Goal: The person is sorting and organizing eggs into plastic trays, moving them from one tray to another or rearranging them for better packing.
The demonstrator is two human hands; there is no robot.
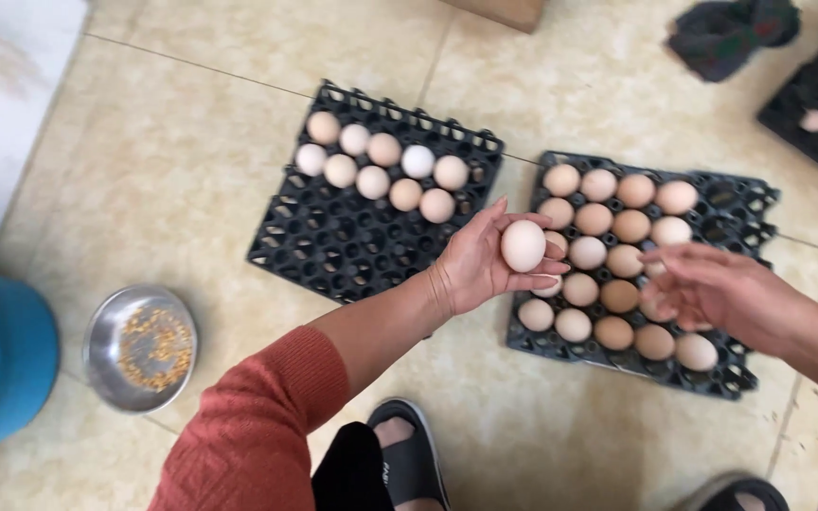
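The left hand (480, 265) cupped 1 pale egg (523, 245) loosely, fingers curled under it and thumb over the top, held in the air with nothing beneath but hard tile floor (191, 180). With so light a hold, a slip would likely crack it. Just right of that grip, the right hand (712, 289) hovered with fingers spread over the fuller black tray (755, 203), holding nothing I could see; a careless brush could knock the eggs seated there. Beyond the grip lay the second tray (333, 241), holding only 9 eggs.
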